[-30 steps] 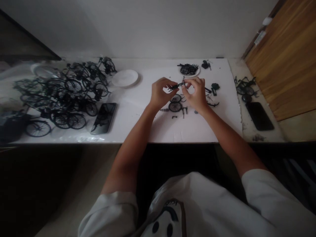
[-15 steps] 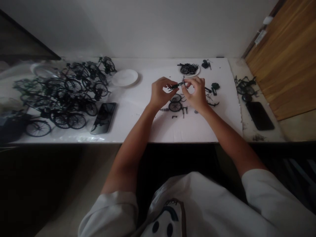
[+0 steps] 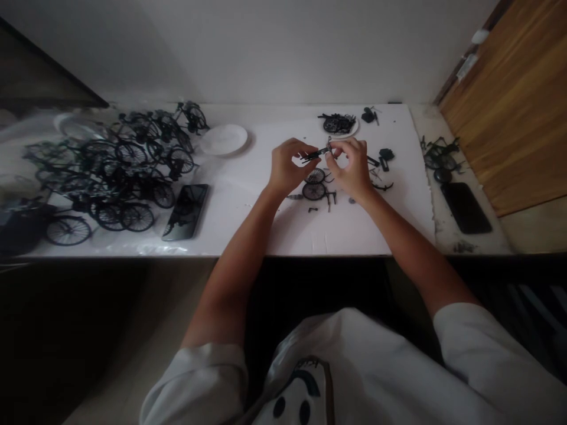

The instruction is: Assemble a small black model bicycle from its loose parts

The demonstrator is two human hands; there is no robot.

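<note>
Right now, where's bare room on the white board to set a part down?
Widest: white board between the left plate and left hand, bar a few specks. Smaller: front-edge strip, nearer than the loose wheels and small dark piece. Crowded: left end, with model bicycles; around the right hand, with loose dark parts.

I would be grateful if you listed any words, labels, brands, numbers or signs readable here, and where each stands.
None reads with certainty.
Lettering on the white shirt: too small and blurred to read.
Pale strip beside the wooden panel: no legible print.
</note>
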